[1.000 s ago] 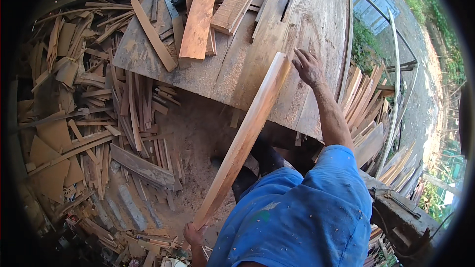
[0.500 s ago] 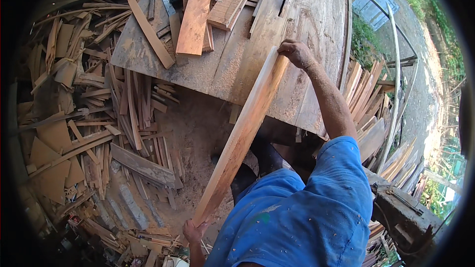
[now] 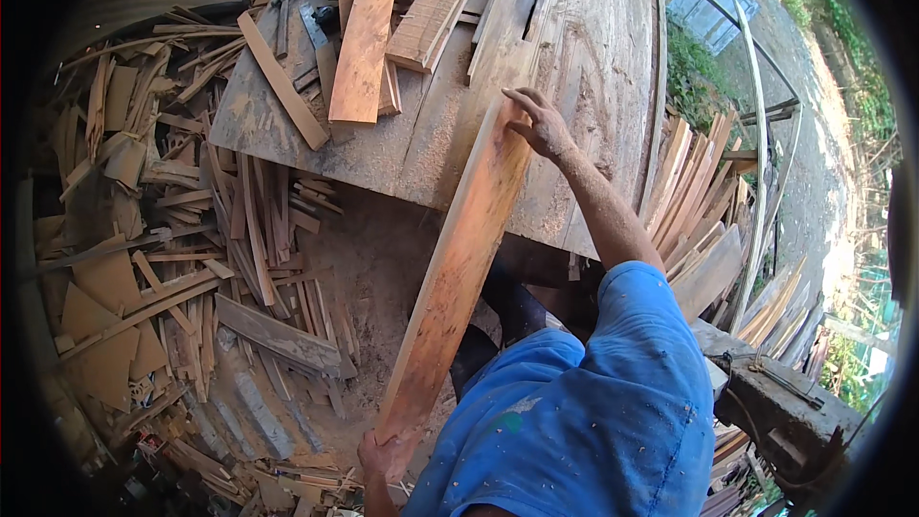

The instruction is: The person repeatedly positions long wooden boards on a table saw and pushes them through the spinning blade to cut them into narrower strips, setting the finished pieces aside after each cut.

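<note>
A long, reddish-brown wooden plank (image 3: 453,287) slants across the middle, its broad face turned up toward me. My right hand (image 3: 538,123) grips the far end, with the thumb on the face and the fingers over the end edge. At the near end, low in the view, my left hand (image 3: 381,455) is closed around the plank; some of its fingers are hidden behind the wood. The far part of the plank is over the front edge of a dusty wooden workbench (image 3: 431,148), while the near part hangs over the floor.
On the bench lie a reddish board (image 3: 369,48), a curved thick board (image 3: 438,14), a narrow strip (image 3: 281,81) and a hammer (image 3: 284,19). Scrap wood (image 3: 144,268) piles up at left. More offcuts (image 3: 694,172) lean at right, near a concrete beam (image 3: 780,397).
The plank has been rolled so its broad face shows more, and its far end has shifted slightly left. My right hand's fingers have loosened and stretched out somewhat over the end.
</note>
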{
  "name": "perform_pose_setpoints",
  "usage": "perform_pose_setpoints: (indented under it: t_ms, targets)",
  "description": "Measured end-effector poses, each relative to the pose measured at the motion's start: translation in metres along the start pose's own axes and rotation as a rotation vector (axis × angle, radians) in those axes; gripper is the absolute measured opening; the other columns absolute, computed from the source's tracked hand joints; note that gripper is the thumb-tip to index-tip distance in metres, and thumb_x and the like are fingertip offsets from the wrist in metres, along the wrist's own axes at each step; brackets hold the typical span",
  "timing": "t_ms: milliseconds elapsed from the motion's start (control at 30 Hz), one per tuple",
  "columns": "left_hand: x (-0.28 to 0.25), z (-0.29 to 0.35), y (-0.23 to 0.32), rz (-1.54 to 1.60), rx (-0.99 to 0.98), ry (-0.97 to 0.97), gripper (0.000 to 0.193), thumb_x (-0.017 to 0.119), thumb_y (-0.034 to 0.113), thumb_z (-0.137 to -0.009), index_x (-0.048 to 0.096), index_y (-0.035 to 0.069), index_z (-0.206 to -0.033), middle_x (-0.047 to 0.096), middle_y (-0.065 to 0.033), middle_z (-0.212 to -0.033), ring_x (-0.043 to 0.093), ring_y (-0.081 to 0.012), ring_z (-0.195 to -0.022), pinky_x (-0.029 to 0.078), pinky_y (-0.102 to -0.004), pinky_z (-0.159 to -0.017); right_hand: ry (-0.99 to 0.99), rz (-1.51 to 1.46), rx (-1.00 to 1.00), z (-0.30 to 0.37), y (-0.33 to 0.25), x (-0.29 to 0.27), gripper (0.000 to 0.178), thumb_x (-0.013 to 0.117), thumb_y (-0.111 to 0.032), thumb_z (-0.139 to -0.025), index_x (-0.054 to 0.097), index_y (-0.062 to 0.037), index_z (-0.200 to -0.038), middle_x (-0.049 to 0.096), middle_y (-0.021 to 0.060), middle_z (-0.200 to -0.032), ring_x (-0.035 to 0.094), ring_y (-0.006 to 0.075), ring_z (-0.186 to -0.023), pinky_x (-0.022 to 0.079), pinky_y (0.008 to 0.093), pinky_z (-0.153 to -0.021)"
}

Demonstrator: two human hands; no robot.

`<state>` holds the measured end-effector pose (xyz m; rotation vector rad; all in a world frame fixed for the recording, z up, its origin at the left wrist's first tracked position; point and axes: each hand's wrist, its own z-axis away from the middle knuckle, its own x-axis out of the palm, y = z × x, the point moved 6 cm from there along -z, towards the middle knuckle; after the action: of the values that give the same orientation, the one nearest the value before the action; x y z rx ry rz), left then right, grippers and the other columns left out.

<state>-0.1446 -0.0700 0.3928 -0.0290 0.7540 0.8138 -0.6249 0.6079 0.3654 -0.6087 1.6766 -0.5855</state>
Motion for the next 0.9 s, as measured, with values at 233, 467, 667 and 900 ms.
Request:
perform_pose_setpoints:
  t_ms: [233,467,667,900]
  targets:
    - [0.043,-0.026,0.023,0.302,-0.078,-0.177,0.044,0.074,0.036,-0.083,0.07,0.002,-0.111,0.074,-0.0153,-0.096,0.07,-0.0265,-0.089,0.055,-0.0426,-0.078,0.061,0.106,0.51,0.15,-0.011,0.08,0.09,0.066,-0.05,-0.091,0.03,0.0042,-0.154,0.036,0.0281,-0.155,0.028,0.0419,-0.149,0.024,0.0486,-0.121]
    - [0.054,-0.052,0.087,-0.146,0.218,-0.141,0.072,0.055,0.069,-0.092,0.07,0.002,-0.115,0.074,-0.0175,-0.096,0.07,-0.0281,-0.089,0.053,-0.0451,-0.076,0.234,-0.033,0.592,0.117,-0.021,0.103,0.092,0.064,-0.048,-0.091,0.027,0.0076,-0.154,0.035,0.0283,-0.156,0.026,0.0398,-0.15,0.011,0.0492,-0.125]
    - [0.062,-0.084,0.095,-0.07,0.205,-0.148,0.076,0.054,0.074,-0.088,0.069,0.007,-0.122,0.07,-0.0272,-0.102,0.067,-0.047,-0.103,0.052,-0.0516,-0.08,0.253,0.025,0.579,0.091,-0.02,0.107,0.088,0.063,-0.042,-0.093,0.027,0.0088,-0.153,0.034,0.0302,-0.156,0.023,0.04,-0.151,0.01,0.0512,-0.124]
    - [0.049,-0.114,0.127,-0.082,0.278,-0.106,0.079,0.047,0.075,-0.092,0.068,0.004,-0.119,0.069,-0.0278,-0.1,0.066,-0.0491,-0.101,0.05,-0.0535,-0.08,0.316,0.03,0.625,0.069,-0.008,0.113,0.086,0.064,-0.041,-0.092,0.029,0.0091,-0.152,0.037,0.0294,-0.153,0.026,0.0434,-0.148,0.011,0.053,-0.124]
